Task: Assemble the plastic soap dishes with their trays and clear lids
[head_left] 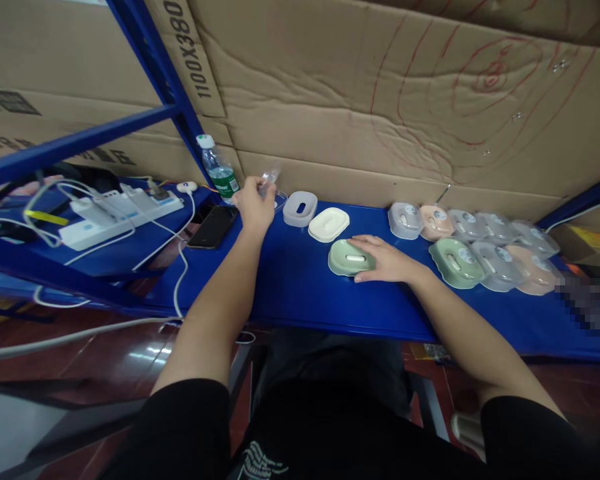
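Observation:
A light green oval dish [344,260] rests on the blue table, and my right hand [383,259] is closed around its right side, thumb in front and fingers behind. My left hand [256,203] is beside the bottle, its fingers pinched on a clear plastic piece [271,178]. Just right of that hand lie a grey-lilac oval dish [300,209] with a dark slot and a cream oval dish [329,225]. The cream dish sits between the grey-lilac and green ones.
Several lidded dishes [457,263] stand in two rows at the right. At the left are a water bottle [223,175], a black phone [213,227], a white power strip [123,217] with cables and a blue rack post. Cardboard stands behind.

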The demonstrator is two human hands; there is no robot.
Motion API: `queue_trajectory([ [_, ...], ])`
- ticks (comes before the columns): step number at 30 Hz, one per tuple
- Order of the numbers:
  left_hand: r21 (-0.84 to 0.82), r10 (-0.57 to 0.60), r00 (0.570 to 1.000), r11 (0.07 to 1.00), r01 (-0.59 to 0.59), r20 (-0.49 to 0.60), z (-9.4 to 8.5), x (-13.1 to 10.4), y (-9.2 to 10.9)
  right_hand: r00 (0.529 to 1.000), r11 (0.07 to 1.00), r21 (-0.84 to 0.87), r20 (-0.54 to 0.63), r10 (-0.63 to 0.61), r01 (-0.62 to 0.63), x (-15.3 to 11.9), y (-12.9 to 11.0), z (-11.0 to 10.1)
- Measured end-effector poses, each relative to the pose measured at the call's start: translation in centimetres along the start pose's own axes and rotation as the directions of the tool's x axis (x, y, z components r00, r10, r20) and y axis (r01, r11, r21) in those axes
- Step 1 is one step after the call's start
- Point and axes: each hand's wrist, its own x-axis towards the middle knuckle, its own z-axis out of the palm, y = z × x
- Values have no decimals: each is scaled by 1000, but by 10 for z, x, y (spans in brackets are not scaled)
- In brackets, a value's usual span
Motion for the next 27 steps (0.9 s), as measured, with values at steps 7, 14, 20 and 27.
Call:
queue_trajectory([
  [7, -461, 198, 980, 872, -166, 22, 5, -30, 60, 910, 996, 9, -407, 83, -87, 0, -1, -7],
  [14, -754, 393, 796, 646, 117, 461, 20, -82, 100, 810, 992, 86, -573, 125, -92, -1, -7, -10],
  [20, -709, 408, 752, 697, 109, 517, 31, -96, 99, 813, 975, 184, -544, 209, -127, -3, -18, -10],
  [27, -472, 570, 651, 811, -347, 500, 22, -93, 93, 796, 872, 362, -390, 463, -330, 0, -12, -13],
])
